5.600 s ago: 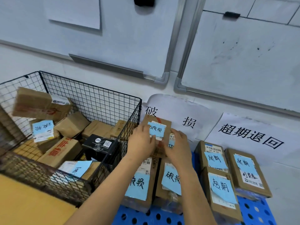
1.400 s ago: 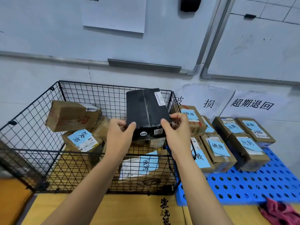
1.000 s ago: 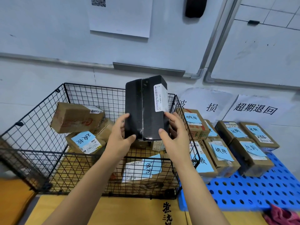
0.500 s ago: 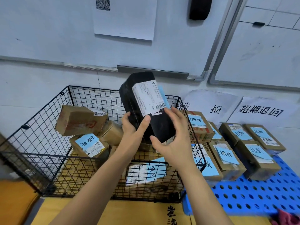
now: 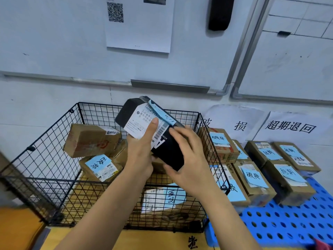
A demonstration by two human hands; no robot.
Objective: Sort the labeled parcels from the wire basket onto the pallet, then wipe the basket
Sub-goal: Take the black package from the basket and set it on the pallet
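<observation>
Black parcel (image 5: 169,156), tilted, was above the basket (image 5: 50,150); my left hand (image 5: 138,156) gripped it (thumb on its white label (image 5: 140,121)); my right hand (image 5: 191,159) curled round its lower end; pallet (image 5: 288,224) lay rightward.

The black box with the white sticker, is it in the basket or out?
Out. The left hand and right hand hold the black rectangular box tilted, above the black wire basket.
</observation>
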